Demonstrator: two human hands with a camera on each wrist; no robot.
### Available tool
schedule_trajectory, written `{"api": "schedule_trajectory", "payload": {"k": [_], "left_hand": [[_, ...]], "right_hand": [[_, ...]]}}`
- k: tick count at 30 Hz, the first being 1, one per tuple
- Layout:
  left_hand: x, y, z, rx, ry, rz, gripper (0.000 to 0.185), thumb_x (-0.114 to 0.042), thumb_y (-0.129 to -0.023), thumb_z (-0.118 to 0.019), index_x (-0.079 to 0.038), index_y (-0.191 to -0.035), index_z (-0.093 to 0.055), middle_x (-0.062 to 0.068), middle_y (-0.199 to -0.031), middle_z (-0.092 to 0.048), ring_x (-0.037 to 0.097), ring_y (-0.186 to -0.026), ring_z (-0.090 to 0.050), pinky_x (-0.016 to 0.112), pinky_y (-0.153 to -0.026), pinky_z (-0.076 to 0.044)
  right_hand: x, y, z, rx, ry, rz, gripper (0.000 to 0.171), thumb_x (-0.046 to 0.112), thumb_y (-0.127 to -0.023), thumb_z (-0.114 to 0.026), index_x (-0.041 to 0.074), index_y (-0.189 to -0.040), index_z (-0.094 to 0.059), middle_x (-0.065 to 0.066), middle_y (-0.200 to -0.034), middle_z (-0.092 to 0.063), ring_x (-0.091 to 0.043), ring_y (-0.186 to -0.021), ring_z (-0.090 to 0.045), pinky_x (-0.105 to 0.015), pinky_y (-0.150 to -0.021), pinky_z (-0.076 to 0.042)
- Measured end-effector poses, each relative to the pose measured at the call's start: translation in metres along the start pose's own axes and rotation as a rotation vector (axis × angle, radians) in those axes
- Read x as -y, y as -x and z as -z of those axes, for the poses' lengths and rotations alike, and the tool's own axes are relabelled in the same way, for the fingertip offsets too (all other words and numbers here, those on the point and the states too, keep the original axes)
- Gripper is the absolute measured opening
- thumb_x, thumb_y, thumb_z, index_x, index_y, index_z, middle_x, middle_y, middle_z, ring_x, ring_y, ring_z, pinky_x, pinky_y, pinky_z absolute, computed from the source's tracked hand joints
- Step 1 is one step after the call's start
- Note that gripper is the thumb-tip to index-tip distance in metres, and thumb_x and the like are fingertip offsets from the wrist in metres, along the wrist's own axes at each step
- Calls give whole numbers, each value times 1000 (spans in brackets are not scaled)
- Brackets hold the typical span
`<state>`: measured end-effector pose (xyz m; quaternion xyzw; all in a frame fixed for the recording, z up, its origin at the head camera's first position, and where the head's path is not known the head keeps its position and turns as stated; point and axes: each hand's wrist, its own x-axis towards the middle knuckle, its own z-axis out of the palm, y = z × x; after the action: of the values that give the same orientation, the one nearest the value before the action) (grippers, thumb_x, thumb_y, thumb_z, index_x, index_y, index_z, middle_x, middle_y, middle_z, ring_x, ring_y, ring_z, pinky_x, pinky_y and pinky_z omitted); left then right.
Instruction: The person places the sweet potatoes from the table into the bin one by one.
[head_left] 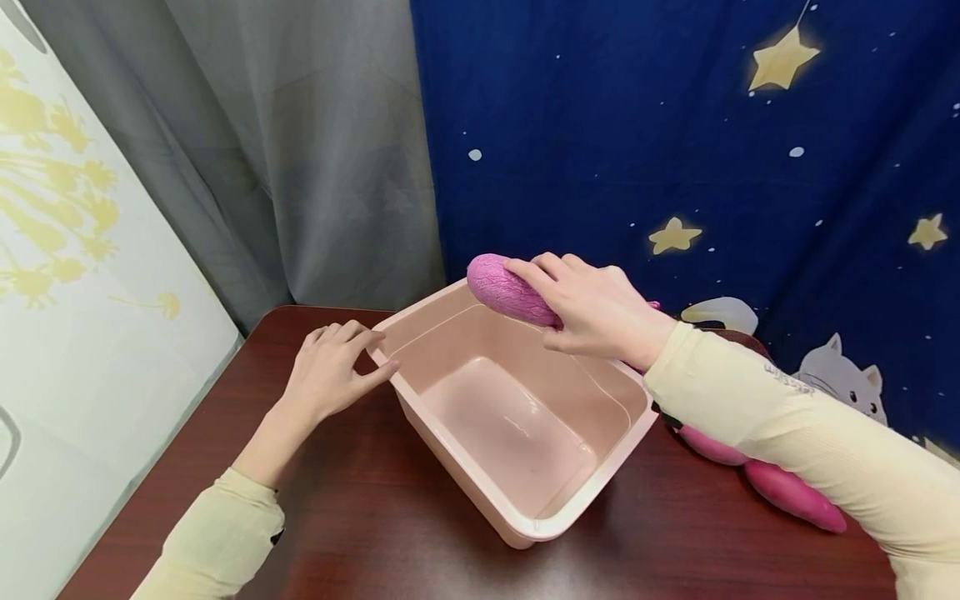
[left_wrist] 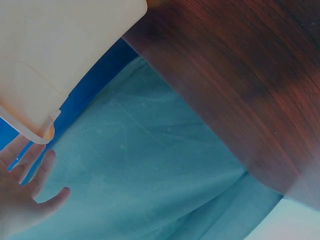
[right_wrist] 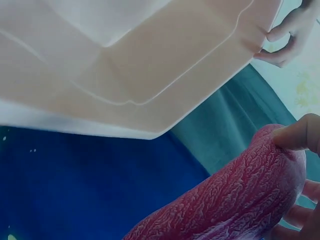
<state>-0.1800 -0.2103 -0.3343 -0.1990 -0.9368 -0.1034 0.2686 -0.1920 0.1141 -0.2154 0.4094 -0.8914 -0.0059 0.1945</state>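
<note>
A pale pink plastic basin (head_left: 395,385) stands on the table. At its left corner rests my left hand (head_left: 330,371), thumb and index fingertips over the rim, the other fingers loosely extended outside. My right hand (head_left: 592,308) grips a pink, wrinkled oblong (head_left: 498,287) with a rounded end, held above the basin's far side. In the right wrist view, deep wrinkles cover the oblong (right_wrist: 235,200), and a thumb presses near its end. The left wrist view has spread fingers (left_wrist: 42,172) against the basin's rim corner.
Smooth pink elongated things (head_left: 795,496) lie on the brown table (head_left: 360,508), partly behind the right sleeve (head_left: 795,417). A blue star-patterned curtain (head_left: 570,108) and a grey curtain (head_left: 345,167) hang behind. At the left stands a white panel (head_left: 97,333) with a yellow pattern.
</note>
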Motion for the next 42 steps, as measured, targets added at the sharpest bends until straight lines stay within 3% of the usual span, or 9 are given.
{"api": "schedule_trajectory", "payload": {"k": [15, 26, 36, 42], "left_hand": [[-1, -2, 1, 6, 7, 6, 43, -48, -74, -60, -13, -96, -66, 2, -88, -55, 24, -77, -49, 46, -79, -34], [0, -1, 1, 5, 3, 4, 44, -49, -74, -60, -13, -98, -66, 2, -88, -55, 23, -75, -50, 47, -80, -35], [1, -1, 1, -2, 0, 0, 44, -49, -73, -60, -12, -98, -66, 2, -87, -55, 24, -74, -50, 47, -79, -35], [0, -1, 1, 9, 2, 7, 44, -50, -74, -59, -13, -97, -66, 2, -87, -55, 23, -74, -50, 46, -79, -35]], "right_hand": [[19, -21, -19, 38, -51, 25, 74, 27, -66, -64, 19, -133, -34, -2, -110, -49, -20, -89, -49, -36, -45, -41], [30, -27, -33, 83, -97, 33, 69, 34, -70, -65, 19, -131, -37, 1, -127, -39, -20, -90, -50, -34, -46, -41], [35, -30, -49, 116, -71, 38, 70, 29, -66, -65, 17, -130, -39, -2, -100, -46, -15, -91, -45, -32, -43, -39], [37, -33, -58, 125, -68, 65, 70, 30, -66, -66, 15, -130, -39, -2, -98, -48, -17, -90, -44, -34, -54, -45]]}}
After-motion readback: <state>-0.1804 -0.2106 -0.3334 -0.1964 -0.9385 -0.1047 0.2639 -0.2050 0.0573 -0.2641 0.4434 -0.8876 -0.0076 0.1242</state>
